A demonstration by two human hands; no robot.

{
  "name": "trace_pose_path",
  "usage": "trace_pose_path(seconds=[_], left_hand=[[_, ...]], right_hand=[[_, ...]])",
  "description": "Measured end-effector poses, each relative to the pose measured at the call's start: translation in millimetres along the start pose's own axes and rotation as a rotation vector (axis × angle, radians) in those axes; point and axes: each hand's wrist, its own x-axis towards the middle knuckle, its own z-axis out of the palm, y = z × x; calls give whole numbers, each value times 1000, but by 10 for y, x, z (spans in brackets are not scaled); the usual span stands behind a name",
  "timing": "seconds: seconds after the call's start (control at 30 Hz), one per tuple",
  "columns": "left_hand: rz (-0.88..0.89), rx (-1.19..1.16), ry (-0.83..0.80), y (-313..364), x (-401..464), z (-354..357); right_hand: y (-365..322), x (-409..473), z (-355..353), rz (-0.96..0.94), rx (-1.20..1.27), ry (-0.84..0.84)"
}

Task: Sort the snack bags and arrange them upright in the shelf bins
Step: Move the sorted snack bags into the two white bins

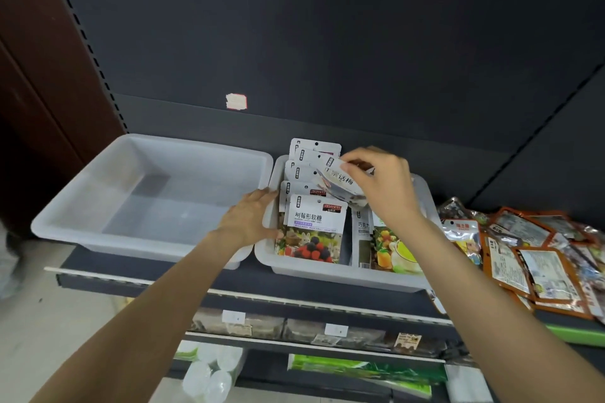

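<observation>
The right hand (381, 185) pinched a white snack bag (342, 183) by its top, tilted above the filled bin (347, 275), likely to slot it upright behind the row of berry-candy bags (314, 229). At nine o'clock the left hand (252, 219), fingers relaxed, pressed that bin's wall, apparently steadying it. Further toward nine sat an unfilled bin (65, 226); at three o'clock unsorted orange bags (543, 268) lay flat on the shelf.
</observation>
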Motion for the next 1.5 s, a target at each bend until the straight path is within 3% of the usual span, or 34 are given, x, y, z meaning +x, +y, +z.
trace_pose_path(seconds=[0.23,0.57,0.97,1.23,1.37,1.5], left_hand=[[41,-91,23,-62,10,29],[34,-14,7,-51,26,-2],[13,53,-5,-18,19,-7],[-52,-85,30,47,3,-57],[-87,-51,223,300,-60,-102],[58,-26,287,789,-101,-74]], right_hand=[[-63,77,43,-69,5,89],[-101,161,10,-104,-60,126],[-103,27,309,28,-111,-241],[211,-118,688,177,-131,-565],[328,-216,560,162,-107,-468],[562,-419,200,196,-130,-307]])
